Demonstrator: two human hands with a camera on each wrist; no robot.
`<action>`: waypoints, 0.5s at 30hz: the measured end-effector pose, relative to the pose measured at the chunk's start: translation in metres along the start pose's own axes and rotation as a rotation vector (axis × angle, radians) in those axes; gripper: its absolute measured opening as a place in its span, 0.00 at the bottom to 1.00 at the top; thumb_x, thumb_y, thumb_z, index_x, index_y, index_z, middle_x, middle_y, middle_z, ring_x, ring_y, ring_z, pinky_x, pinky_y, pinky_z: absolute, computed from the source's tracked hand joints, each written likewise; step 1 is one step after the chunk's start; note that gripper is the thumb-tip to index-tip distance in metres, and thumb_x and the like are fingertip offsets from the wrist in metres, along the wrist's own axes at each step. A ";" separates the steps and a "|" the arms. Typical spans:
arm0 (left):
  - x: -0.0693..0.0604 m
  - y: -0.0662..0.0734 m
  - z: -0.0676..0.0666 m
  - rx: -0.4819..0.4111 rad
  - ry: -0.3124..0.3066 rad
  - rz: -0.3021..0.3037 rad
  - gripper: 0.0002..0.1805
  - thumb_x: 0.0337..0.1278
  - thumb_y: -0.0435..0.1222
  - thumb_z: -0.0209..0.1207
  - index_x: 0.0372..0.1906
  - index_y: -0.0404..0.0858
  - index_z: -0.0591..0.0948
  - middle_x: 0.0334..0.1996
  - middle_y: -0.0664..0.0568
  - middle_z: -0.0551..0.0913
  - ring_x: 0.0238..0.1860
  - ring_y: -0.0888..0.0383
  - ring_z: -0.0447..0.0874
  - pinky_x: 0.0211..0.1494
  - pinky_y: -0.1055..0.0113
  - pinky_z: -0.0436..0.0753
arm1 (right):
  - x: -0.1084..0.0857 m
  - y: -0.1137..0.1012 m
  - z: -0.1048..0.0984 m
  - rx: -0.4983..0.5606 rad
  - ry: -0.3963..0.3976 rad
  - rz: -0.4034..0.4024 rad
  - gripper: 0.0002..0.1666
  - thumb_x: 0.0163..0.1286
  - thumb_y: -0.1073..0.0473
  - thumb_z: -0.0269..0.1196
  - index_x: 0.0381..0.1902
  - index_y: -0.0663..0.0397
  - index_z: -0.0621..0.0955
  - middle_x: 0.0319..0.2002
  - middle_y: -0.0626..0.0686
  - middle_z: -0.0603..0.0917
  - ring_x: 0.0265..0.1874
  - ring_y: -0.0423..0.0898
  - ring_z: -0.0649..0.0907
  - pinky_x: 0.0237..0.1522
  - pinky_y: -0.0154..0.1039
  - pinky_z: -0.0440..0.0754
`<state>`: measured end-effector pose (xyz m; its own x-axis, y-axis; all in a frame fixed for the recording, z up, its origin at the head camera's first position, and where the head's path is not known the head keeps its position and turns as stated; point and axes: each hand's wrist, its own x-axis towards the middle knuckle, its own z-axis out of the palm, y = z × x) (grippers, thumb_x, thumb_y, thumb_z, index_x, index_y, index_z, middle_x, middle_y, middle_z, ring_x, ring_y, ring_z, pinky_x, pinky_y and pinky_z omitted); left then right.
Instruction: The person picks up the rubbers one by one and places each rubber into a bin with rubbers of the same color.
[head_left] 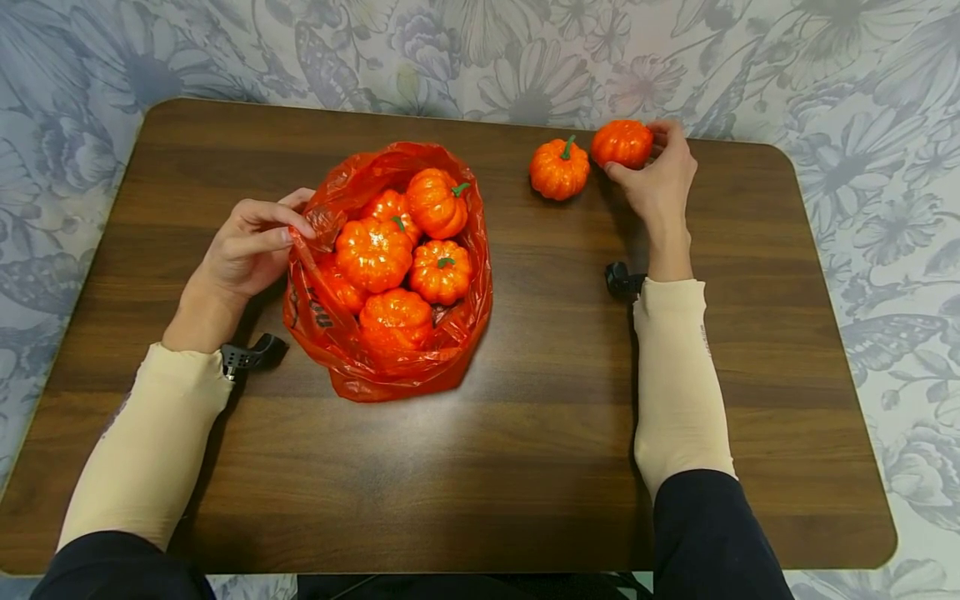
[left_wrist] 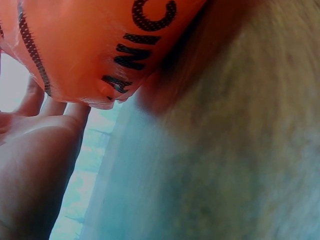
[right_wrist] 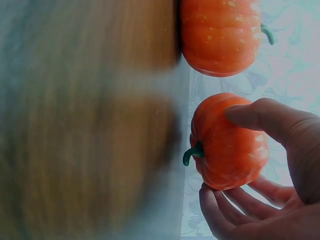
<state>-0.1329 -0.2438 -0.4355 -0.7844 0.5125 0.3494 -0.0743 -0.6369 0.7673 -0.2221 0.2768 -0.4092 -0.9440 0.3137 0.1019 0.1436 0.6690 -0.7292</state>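
A red plastic bag (head_left: pixel 405 379) stands with its mouth spread wide, several small orange toy pumpkins (head_left: pixel 373 254) inside it. My left hand (head_left: pixel 243 246) pinches the left side of the bag's rim between thumb and fingers. In the left wrist view, black lettering marks the bag's side (left_wrist: pixel 85 55). Toward the table's back right, my right hand (head_left: pixel 665 177) grips a toy pumpkin (head_left: pixel 622 143) from its right side; the right wrist view shows its green stem (right_wrist: pixel 195 151) facing away from the palm. Just left of it sits another toy pumpkin (head_left: pixel 558 171), stem up.
Both hands work over a brown wooden table (head_left: pixel 540 433) with rounded corners. Its back edge runs close behind the two pumpkins on the right. Flower-patterned wallpaper (head_left: pixel 525 67) lies beyond that edge. Each wrist carries a black camera mount (head_left: pixel 255 354).
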 end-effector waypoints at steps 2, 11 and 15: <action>0.000 0.000 0.000 0.003 0.000 -0.001 0.16 0.68 0.17 0.46 0.43 0.15 0.85 0.64 0.32 0.76 0.67 0.41 0.68 0.60 0.54 0.83 | 0.001 0.000 0.000 -0.003 0.010 0.001 0.42 0.59 0.48 0.74 0.70 0.49 0.74 0.65 0.54 0.82 0.56 0.45 0.79 0.57 0.29 0.76; 0.000 -0.001 -0.001 -0.006 -0.007 0.008 0.16 0.68 0.17 0.45 0.42 0.14 0.85 0.64 0.32 0.76 0.67 0.41 0.68 0.61 0.54 0.83 | 0.001 -0.008 -0.004 0.032 0.025 -0.006 0.41 0.58 0.47 0.72 0.68 0.49 0.75 0.62 0.53 0.83 0.49 0.40 0.80 0.56 0.29 0.77; 0.000 -0.001 -0.002 -0.004 -0.009 0.008 0.16 0.68 0.17 0.45 0.42 0.14 0.85 0.64 0.32 0.76 0.67 0.41 0.68 0.60 0.55 0.84 | -0.003 -0.023 -0.010 0.108 0.040 -0.049 0.39 0.57 0.48 0.73 0.66 0.48 0.76 0.59 0.51 0.83 0.49 0.43 0.83 0.60 0.32 0.81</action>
<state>-0.1342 -0.2441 -0.4374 -0.7796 0.5123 0.3603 -0.0705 -0.6434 0.7623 -0.2194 0.2670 -0.3856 -0.9363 0.3104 0.1644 0.0629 0.6087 -0.7909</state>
